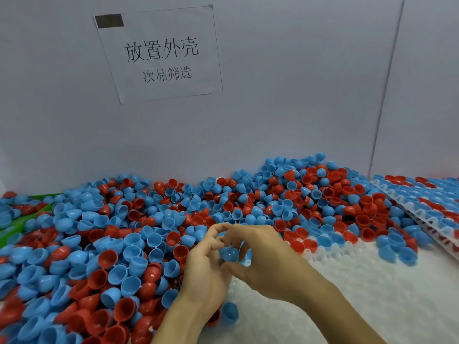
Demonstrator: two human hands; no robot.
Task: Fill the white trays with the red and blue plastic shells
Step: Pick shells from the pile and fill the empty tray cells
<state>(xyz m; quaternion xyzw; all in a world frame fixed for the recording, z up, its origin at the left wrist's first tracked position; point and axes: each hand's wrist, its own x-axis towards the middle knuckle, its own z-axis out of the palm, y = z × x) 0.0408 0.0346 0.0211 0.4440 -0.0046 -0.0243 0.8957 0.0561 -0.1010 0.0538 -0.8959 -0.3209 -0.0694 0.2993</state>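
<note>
A large heap of red and blue plastic shells [173,219] covers the table from the left edge to the back right. A white tray [360,281] with round pegs lies in front on the right; a few shells [313,242] sit along its far edge. Both hands meet over the tray's left edge. My right hand [268,259] and my left hand [208,269] together hold one blue shell [229,254] between their fingers. Another blue shell [229,312] lies on the tray just below my left wrist.
A stack of white trays filled with shells [427,207] lies at the far right. A green bin edge [15,224] shows at the left. A grey wall with a paper sign [159,53] stands right behind the heap.
</note>
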